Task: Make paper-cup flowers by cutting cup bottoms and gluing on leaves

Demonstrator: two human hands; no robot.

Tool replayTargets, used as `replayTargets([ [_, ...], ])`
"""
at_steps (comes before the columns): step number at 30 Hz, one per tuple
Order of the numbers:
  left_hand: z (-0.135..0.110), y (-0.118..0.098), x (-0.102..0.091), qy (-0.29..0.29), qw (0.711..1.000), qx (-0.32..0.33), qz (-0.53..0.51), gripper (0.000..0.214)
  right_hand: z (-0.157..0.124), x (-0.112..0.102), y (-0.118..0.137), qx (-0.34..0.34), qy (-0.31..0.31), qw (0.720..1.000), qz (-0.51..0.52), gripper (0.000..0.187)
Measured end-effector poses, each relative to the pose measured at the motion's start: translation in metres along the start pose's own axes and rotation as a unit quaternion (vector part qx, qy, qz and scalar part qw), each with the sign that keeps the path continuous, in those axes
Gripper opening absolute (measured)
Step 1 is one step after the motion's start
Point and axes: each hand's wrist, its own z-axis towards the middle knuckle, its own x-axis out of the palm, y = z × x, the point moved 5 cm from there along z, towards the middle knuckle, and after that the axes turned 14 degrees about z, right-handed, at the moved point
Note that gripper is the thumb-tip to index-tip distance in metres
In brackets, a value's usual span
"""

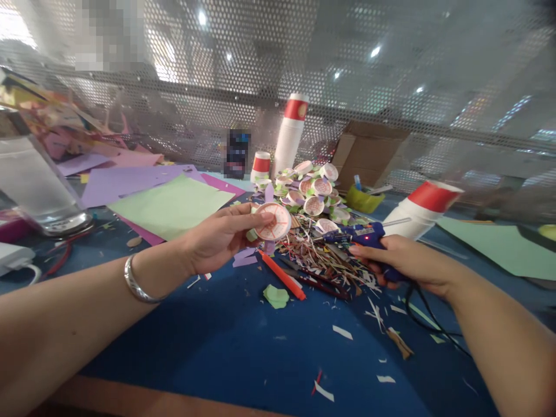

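Note:
Between the thumb and fingers of my left hand is a round white paper-cup base with orange lines drawn on it. Purple and green paper pieces stick out from its edge. My right hand is wrapped round a blue glue gun with a lit red light, its nozzle pointing left toward the cup base but apart from it. A black cord trails from the gun. Just below the cup base lie an orange marker and several green paper pieces. Behind both hands rises a pile of similar decorated cup bases.
Stacked paper cups stand at the back, and another stack leans at right. Paper shreds cover the middle. Coloured sheets lie left, near a clear glass. A cardboard box and yellow-green container sit behind.

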Motion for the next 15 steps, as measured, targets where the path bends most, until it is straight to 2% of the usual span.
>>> replayTargets([
  [5, 0.0, 0.001, 0.001, -0.001, 1.0, -0.013, -0.008, 0.014, 0.005, -0.021, 0.004, -0.012, -0.049, 0.989, -0.141, 0.063],
  [8, 0.0, 0.004, -0.001, -0.017, 1.0, -0.024, -0.004, 0.01, 0.0, -0.029, 0.017, -0.014, -0.103, 0.972, -0.212, 0.054],
  [10, 0.002, 0.006, -0.003, -0.02, 0.999, -0.028, 0.009, 0.011, -0.012, -0.025, 0.036, -0.065, -0.194, 0.946, -0.252, 0.044],
  [11, 0.003, 0.007, -0.004, -0.017, 0.999, -0.029, 0.018, 0.012, -0.019, -0.015, 0.046, -0.116, -0.208, 0.942, -0.236, 0.037],
  [13, 0.004, 0.01, -0.005, -0.018, 0.999, -0.032, 0.034, 0.014, -0.032, 0.018, 0.062, -0.215, -0.115, 0.958, -0.152, 0.029],
  [15, 0.006, 0.011, -0.005, -0.024, 0.998, -0.035, 0.049, 0.014, -0.043, 0.053, 0.071, -0.268, -0.011, 0.957, -0.113, 0.026],
])
